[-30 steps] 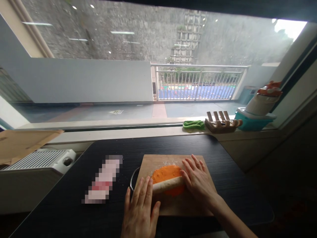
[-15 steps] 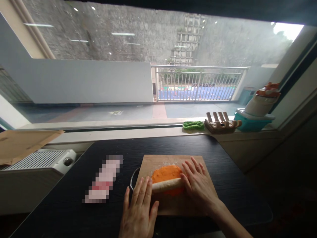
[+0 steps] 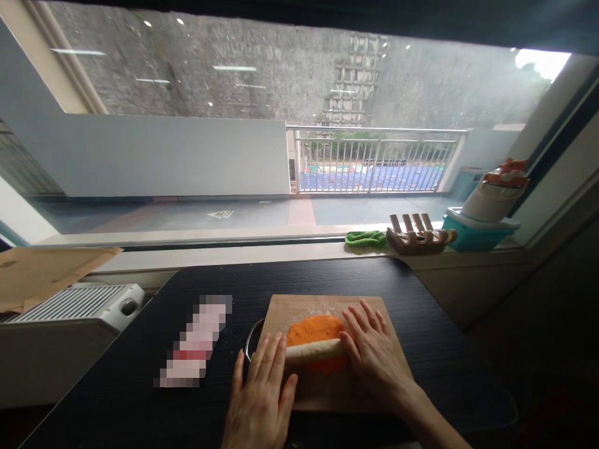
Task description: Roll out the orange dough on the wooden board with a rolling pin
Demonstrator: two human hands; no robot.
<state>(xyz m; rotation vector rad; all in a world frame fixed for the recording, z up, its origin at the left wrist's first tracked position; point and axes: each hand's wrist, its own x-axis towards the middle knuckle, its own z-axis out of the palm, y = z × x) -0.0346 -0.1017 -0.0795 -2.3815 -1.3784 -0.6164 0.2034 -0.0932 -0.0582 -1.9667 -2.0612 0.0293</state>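
Observation:
A pale rolling pin [image 3: 313, 352] lies across a flattened sheet of orange dough [image 3: 314, 328], which shows above and below it. Underneath is a wooden board [image 3: 337, 396], dusted with white flour near its far side. My left hand [image 3: 262, 390] rests flat over the pin's left end, fingers stretched out and thumb apart. Over the right end lies my right hand [image 3: 370, 340], palm down with its fingers extended and slightly spread. Both ends of the pin are hidden under the hands.
On the black table [image 3: 224, 280], a pixelated pinkish item [image 3: 194, 343] lies left of the board. A metal handle [image 3: 249, 343] juts from the board's left side. The windowsill holds a green cloth [image 3: 365, 239], a brown rack [image 3: 416, 240] and a teal box [image 3: 480, 229].
The whole view has shifted slightly, with the scene sitting a little lower. Both hands stay flat on the rolling pin, with hardly any movement against the dough.

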